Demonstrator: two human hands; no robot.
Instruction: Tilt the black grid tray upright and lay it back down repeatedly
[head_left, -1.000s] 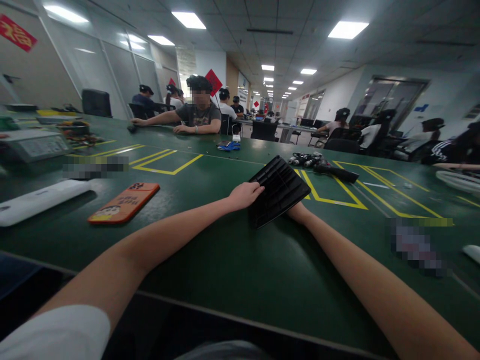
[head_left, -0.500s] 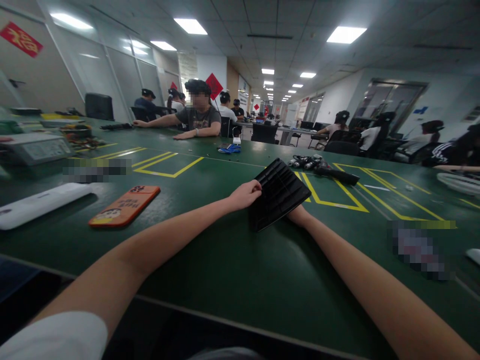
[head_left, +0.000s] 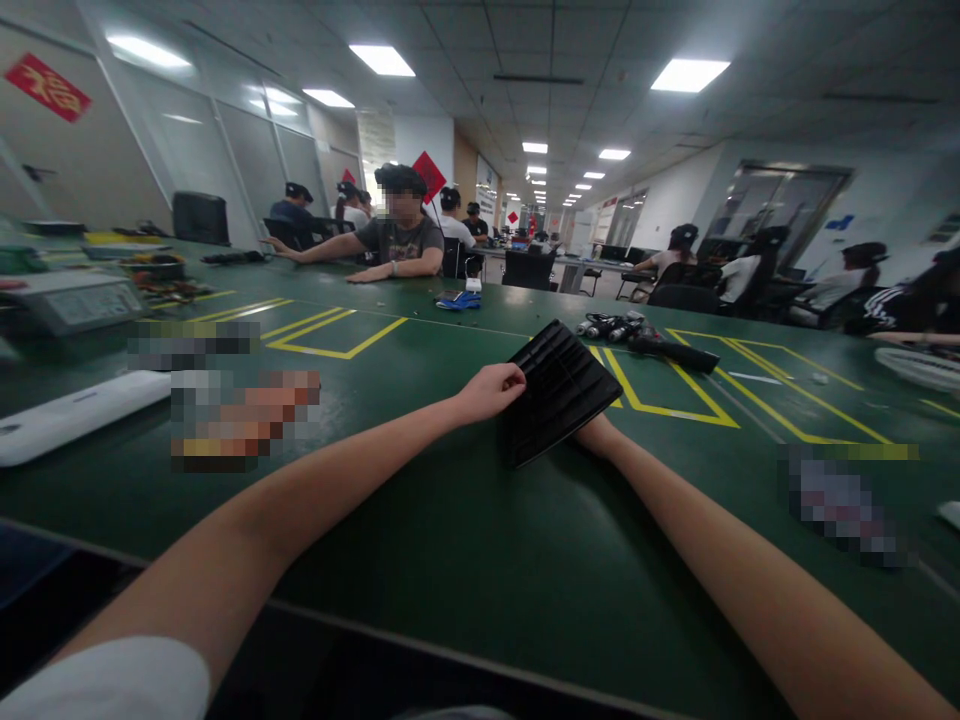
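Note:
A flat black ribbed plastic panel [head_left: 562, 385] is tilted up over the green table [head_left: 420, 560], its ribbed face toward me. My left hand [head_left: 491, 390] is at the panel's left edge, with thumb and fingertips pinched together on it. My right hand [head_left: 596, 432] supports the panel from behind at its lower right. Most of the right hand's fingers are hidden by the panel, so their exact grip does not show.
Beyond the panel lie black cables with metal connectors [head_left: 611, 326] and a black tube-like object [head_left: 679, 352]. At left are a long white device [head_left: 82, 415], a blurred orange item [head_left: 247, 415] and a grey metal box [head_left: 71, 300]. A person [head_left: 405, 235] sits across the table.
The view has shifted very slightly. Both hands keep their places on the black panel. Across the table, the person's outstretched hand has lifted a little.

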